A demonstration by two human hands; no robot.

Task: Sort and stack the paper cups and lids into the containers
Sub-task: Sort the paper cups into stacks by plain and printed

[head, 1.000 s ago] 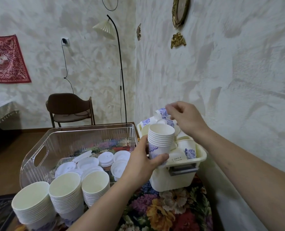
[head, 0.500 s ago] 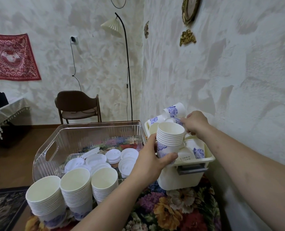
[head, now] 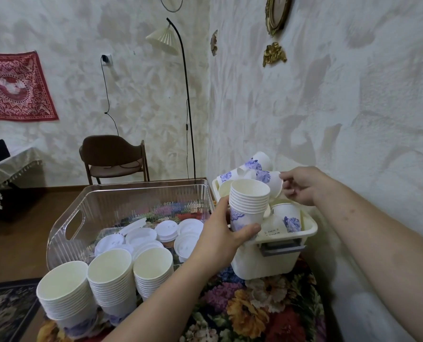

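My left hand (head: 226, 236) grips a stack of white paper cups with blue flowers (head: 248, 204), held upright beside the white plastic bin (head: 267, 262). My right hand (head: 301, 185) pinches the rim of a loose flowered cup (head: 269, 180) lying on its side at the top of the bin's pile. More loose cups (head: 288, 217) fill the bin. Three tall cup stacks (head: 111, 277) stand at the near left. White lids (head: 170, 230) lie in the clear plastic container (head: 86, 213).
A floral cloth (head: 250, 312) covers the table. The textured wall (head: 353, 119) runs close along the right. A brown chair (head: 114, 156), a floor lamp (head: 178, 70) and a cloth-covered side table (head: 5, 169) stand behind.
My right hand drew back from deep in the bin's pile and now pinches a cup's rim at its top. My left hand keeps holding the stack in the same place.
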